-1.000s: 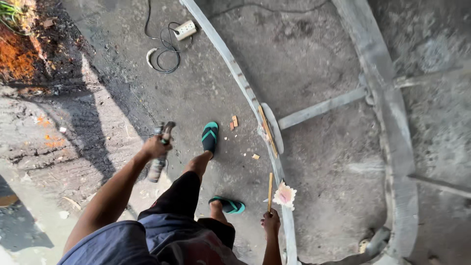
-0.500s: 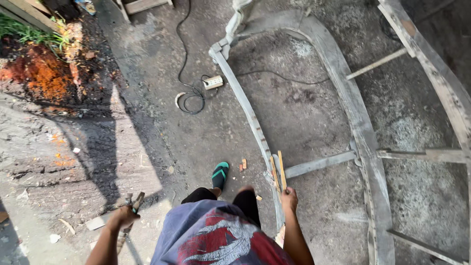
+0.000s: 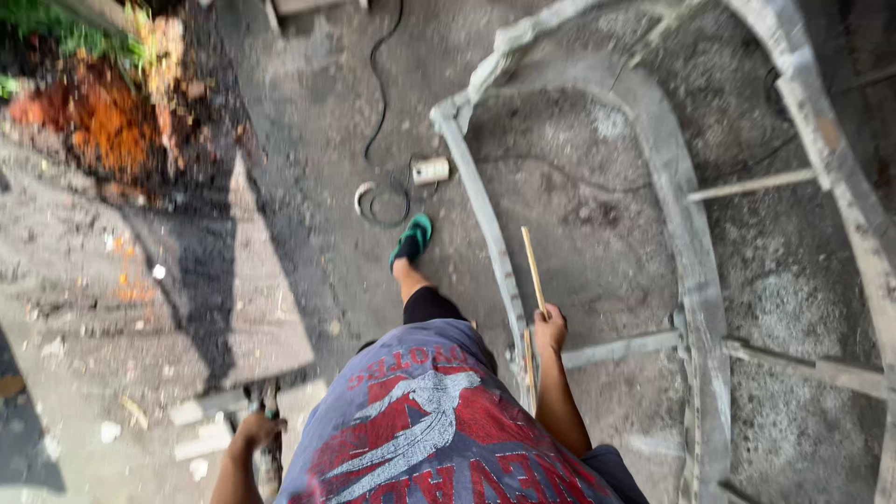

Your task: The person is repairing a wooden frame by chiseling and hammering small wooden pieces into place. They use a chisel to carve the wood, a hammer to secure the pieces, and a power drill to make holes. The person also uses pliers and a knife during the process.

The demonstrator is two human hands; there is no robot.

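Grey concrete ground [image 3: 308, 112], rough and stained, sunlit at left, shaded at right. Far left: green plants [image 3: 56, 23] and a rust-orange patch [image 3: 98, 121] on dark soil. Near left: a pale slab [image 3: 266, 299] with scraps around it.

Right hand [image 3: 550, 327] closed around a stick [image 3: 533, 271], just right of centre. Stick thin, straight, pale yellow wood, tilted slightly, far end pointing away from the body; a second thin length of the same colour showing below the fist beside the forearm, whether the same piece or another, impossible to tell. Stick held above the ground, beside a curved grey rail.

Left hand [image 3: 254, 431] low at near left, wrapped around a dark tool [image 3: 269, 457]; blurred, its kind impossible to tell, lower end pointing down at the ground.

Curved grey frame [image 3: 485, 215] lying on the ground at right: two long arched rails joined by straight cross-bars [image 3: 751, 185], surface whitish and crusted.

Black cable [image 3: 378, 84] running from the far edge to a loose coil, ending at a small white box [image 3: 430, 171] just left of the frame's tip.

One foot forward in a teal sandal [image 3: 412, 239], near the coil. Grey shirt [image 3: 439, 429] with a red and white print filling the near centre.
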